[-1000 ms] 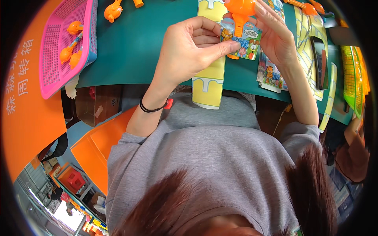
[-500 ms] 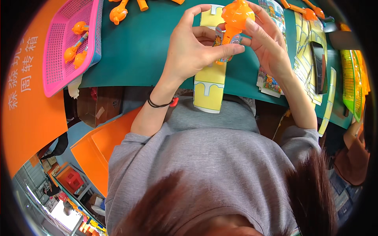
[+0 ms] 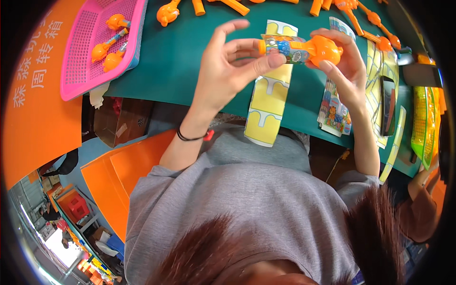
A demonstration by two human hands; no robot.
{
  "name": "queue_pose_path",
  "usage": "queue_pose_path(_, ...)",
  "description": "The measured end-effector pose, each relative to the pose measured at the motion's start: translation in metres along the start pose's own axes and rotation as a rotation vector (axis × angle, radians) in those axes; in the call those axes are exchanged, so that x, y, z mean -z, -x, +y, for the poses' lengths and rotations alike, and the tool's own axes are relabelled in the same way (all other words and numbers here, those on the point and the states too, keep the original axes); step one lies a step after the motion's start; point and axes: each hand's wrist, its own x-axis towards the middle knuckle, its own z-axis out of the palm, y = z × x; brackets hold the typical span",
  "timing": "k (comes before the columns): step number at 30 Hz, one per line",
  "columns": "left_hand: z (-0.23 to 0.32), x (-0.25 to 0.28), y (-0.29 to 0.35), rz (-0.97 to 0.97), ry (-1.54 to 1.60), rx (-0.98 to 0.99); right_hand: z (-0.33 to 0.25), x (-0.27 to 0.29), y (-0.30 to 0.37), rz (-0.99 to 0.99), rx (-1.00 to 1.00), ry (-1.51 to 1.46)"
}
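Bright, fairly even light falls on the green desk (image 3: 185,59), with dimness beneath it. Small highlights glint on the orange toy (image 3: 326,50), which looks reasonably sharp. A bright patch (image 3: 63,248) at lower left glares white (detail there washes out), and straight edges bow toward the black rim.

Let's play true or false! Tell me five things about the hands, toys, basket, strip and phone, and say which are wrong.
1. The left hand and right hand hold one orange toy together. True.
2. The pink basket is on the right. False: it is on the left.
3. A yellow strip hangs past the green table's edge. True.
4. The black band is on the right wrist. False: it's on the left.
5. A dark phone lies on the right. True.
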Motion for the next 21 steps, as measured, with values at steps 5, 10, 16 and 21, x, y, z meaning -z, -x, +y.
queue_pose_path(5, -0.002, -0.015, 0.012, 0.143, 0.064, -0.06, 0.002, -0.01, 0.002, 0.084, 0.052, -0.093)
queue_pose_path(10, -0.001, -0.022, 0.008, 0.256, 0.011, -0.171, 0.0, -0.017, 0.005, 0.109, 0.024, -0.13)
queue_pose_path(16, -0.009, -0.016, -0.002, 0.385, -0.258, -0.47, -0.007, -0.02, 0.011, 0.067, -0.249, -0.269)
queue_pose_path(21, 0.005, -0.011, -0.011, 0.497, -0.759, -0.574, -0.001, -0.02, 0.012, 0.064, -0.478, -0.456)
